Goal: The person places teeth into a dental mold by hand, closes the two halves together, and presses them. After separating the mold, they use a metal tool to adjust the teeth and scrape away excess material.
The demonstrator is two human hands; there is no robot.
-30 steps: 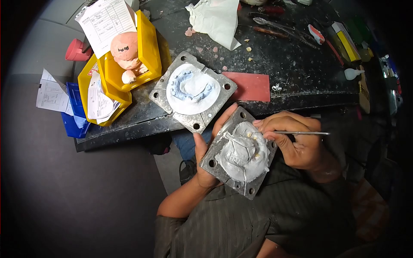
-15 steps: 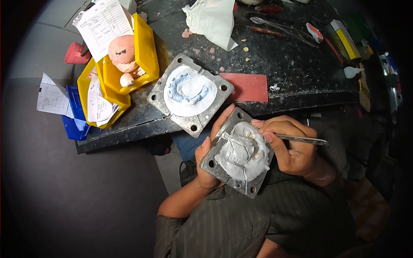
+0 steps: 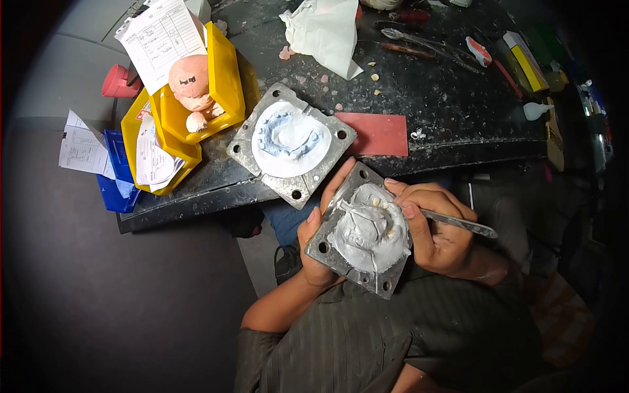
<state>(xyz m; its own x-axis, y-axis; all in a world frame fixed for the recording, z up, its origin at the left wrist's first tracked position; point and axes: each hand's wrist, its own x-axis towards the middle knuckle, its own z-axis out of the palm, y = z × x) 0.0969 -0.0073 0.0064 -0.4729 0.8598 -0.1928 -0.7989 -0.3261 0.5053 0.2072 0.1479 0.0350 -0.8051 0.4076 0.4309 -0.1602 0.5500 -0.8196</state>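
My left hand [image 3: 314,252] is wrapped round the left edge of a metal dental flask half [image 3: 350,183], tilted above my lap. White-grey plaster [image 3: 367,232] fills it, with a raised arch and a few yellowish teeth [image 3: 391,232] showing. My right hand [image 3: 442,226] grips a slim metal carving tool [image 3: 468,226] like a pen, fingertips at the plaster's right side. The tool's working tip is hidden by my fingers. On the bench edge just beyond lies another flask half [image 3: 275,182], holding white plaster with a bluish arch-shaped impression [image 3: 265,134].
A red sheet [image 3: 383,134] lies beside the second flask half. Yellow bins [image 3: 226,72] with pink casts [image 3: 190,82] and paper slips stand at left, near a blue bin [image 3: 118,196]. White cloth [image 3: 324,36], pliers-like tools [image 3: 413,39] and crumbs are farther back on the black bench [image 3: 452,98].
My right hand has turned slightly, so the carving tool's free end points lower. My fingers have shifted a little over the plaster's right side. The left hand keeps its hold.
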